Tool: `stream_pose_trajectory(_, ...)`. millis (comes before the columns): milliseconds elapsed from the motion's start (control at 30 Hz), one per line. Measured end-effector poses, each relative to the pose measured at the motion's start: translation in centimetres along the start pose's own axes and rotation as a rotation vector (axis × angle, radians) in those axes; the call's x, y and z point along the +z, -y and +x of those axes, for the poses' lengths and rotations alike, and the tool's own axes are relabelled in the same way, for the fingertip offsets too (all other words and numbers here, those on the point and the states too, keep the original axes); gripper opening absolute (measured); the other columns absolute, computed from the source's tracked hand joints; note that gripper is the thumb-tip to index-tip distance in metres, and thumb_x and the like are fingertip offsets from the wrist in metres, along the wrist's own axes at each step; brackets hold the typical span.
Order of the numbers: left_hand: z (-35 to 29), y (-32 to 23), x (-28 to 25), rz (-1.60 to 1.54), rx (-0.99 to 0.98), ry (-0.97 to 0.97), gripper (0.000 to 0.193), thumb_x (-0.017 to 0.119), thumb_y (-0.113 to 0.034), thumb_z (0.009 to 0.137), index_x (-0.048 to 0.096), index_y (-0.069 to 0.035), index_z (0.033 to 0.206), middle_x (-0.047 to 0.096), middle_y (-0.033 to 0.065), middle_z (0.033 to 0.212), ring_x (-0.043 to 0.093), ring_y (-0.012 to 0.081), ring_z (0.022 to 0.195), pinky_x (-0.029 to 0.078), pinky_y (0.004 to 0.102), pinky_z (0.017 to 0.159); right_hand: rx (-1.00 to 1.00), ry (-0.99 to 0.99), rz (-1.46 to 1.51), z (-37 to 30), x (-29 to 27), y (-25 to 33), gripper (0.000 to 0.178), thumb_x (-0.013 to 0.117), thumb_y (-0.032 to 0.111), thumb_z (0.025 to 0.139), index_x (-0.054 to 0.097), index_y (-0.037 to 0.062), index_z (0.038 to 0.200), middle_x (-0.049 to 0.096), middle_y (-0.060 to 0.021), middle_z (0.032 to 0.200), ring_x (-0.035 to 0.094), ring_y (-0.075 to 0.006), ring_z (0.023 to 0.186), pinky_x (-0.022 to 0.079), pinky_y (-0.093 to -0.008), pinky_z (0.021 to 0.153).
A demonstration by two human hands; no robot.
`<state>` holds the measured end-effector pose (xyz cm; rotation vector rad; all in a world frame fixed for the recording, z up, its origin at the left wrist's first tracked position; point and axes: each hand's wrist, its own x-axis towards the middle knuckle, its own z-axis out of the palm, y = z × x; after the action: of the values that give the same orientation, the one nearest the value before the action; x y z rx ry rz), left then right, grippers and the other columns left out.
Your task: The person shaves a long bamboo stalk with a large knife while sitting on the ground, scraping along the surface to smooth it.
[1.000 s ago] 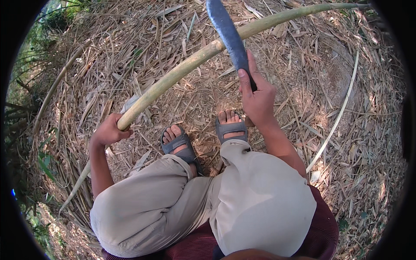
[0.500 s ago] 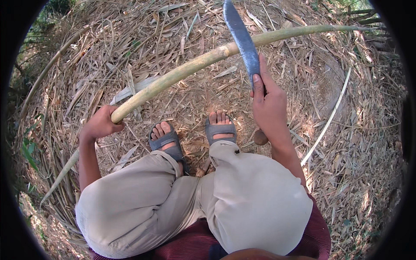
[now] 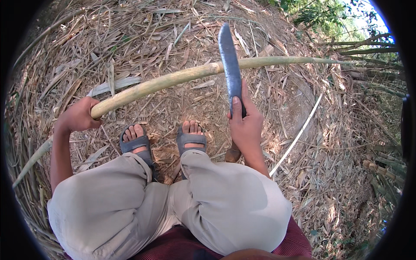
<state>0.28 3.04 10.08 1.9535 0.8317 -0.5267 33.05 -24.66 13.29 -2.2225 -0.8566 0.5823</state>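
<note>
— Holding what on the left?

— Grasping a long, curved, yellow-green bamboo pole (image 3: 164, 77) in the left hand (image 3: 78, 116), with fingers clenched around its thick section; tapering off to the right above ground (image 3: 342, 151) littered with dry, tan leaves and stalks.

— And on the right?

— Gripping a broad, dark-grey, metal-bladed knife (image 3: 229, 56) firmly in the right hand (image 3: 248, 128), with thumb laid along its base and blade pointing away, past the pole's middle.

— Touching the pole?

— Cannot tell; seen only overlapping, just right of the pole's pale joint (image 3: 214, 68).

— Dressed how?

— Clad in loose, pale-beige cloth trousers (image 3: 125, 195), with knees bent; shod in open-toed, dark-grey strapped sandals (image 3: 193, 138), planted on the near side of the pole.

— Anything else in sight?

— Spotted: a thin, straight, pale strip (image 3: 299, 134) on the near side of the pole's right half, plus leafy green foliage (image 3: 320, 18) beyond.
</note>
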Motion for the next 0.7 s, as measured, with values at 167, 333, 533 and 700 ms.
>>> stream_pose_trajectory(167,0.6,0.8,0.0,-0.023,0.003,0.025,0.023,0.076,-0.009,0.064,0.06,0.003,0.075,0.06,0.0116,0.063,0.057,0.019,0.058,0.045,0.0361,0.058,-0.084,0.011,-0.038,-0.5,0.7,-0.4,0.052,0.054,0.014,0.102,0.042,0.0111,0.153,0.063,-0.0085,0.064,0.064,-0.0161,0.055,0.051,-0.0327,0.055)
stream_pose_trajectory(333,1.0,1.0,0.0,-0.049,-0.003,0.044,0.021,0.075,-0.008,0.064,0.059,0.002,0.073,0.059,0.0083,0.061,0.055,0.0157,0.056,0.043,0.0349,0.055,-0.078,-0.005,-0.135,0.9,-0.3,-0.7,0.051,0.054,0.013,0.102,0.043,0.0105,0.152,0.062,-0.0091,0.063,0.063,-0.0162,0.054,0.051,-0.0328,0.056)
stream_pose_trajectory(533,0.6,1.2,-0.2,-0.043,-0.019,0.02,0.019,0.074,-0.007,0.065,0.06,0.001,0.073,0.06,0.0064,0.061,0.055,0.0141,0.056,0.044,0.034,0.055,0.108,0.003,0.219,1.2,-0.7,-1.0,0.049,0.054,0.011,0.104,0.044,0.013,0.152,0.061,-0.0002,0.073,0.057,-0.005,0.059,0.049,-0.0253,0.053)
stream_pose_trajectory(700,0.7,1.1,-0.6,-0.057,-0.017,0.032,0.019,0.075,-0.008,0.065,0.06,0.001,0.073,0.061,0.0068,0.062,0.056,0.014,0.057,0.044,0.0343,0.055,-0.065,0.068,0.059,-0.5,1.2,-0.6,0.05,0.056,0.013,0.104,0.045,0.0157,0.152,0.059,-0.0002,0.07,0.055,-0.0048,0.059,0.047,-0.0237,0.053)
